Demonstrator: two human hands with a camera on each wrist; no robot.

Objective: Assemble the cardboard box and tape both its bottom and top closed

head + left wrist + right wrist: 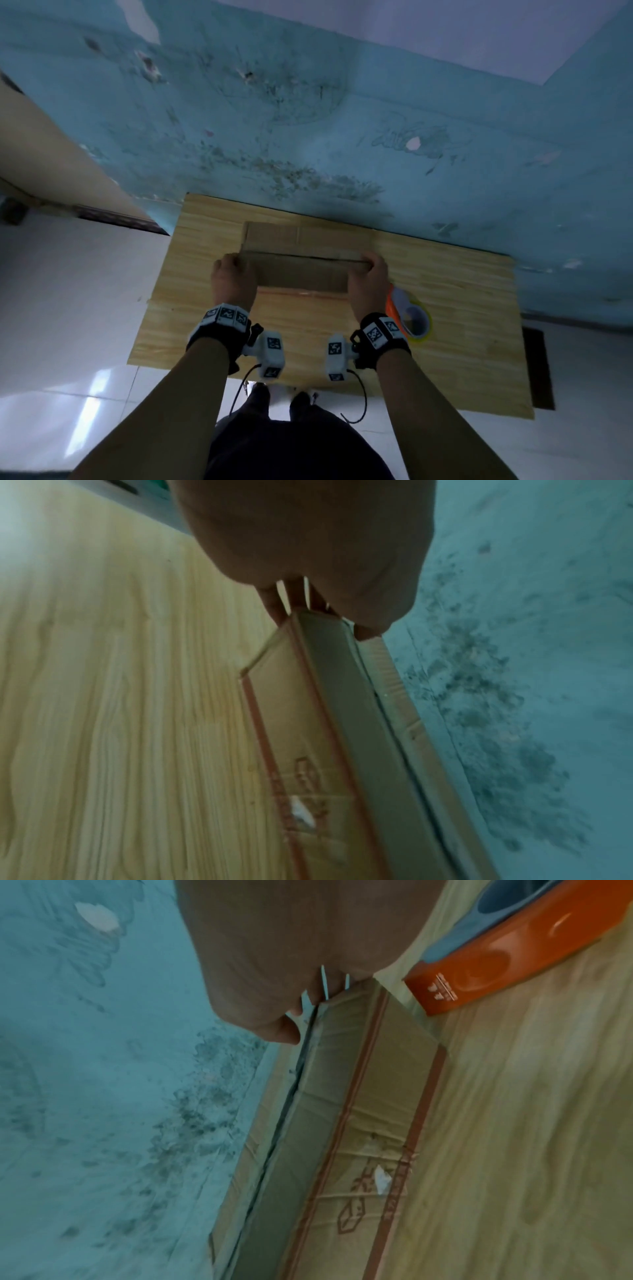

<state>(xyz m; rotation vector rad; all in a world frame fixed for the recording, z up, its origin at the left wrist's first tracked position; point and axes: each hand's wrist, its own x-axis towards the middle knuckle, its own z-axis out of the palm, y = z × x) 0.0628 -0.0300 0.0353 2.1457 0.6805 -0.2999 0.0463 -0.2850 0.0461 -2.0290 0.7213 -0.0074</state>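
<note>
On a wooden tabletop (pixel 445 308), cardboard box (pixel 301 274), stained teal wall (pixel 342 120).

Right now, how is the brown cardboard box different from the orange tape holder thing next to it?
The brown cardboard box is dull, flat-sided and held at both ends, by the left hand and the right hand. The orange plastic tape dispenser is shiny and curved, and no hand touches it. The box looks longer than the dispenser. Both sit on the pale wooden board.

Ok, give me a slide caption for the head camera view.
Both hands, left hand and right hand, grip the ends of a cardboard box on a wooden board, tape dispenser alongside.
</note>
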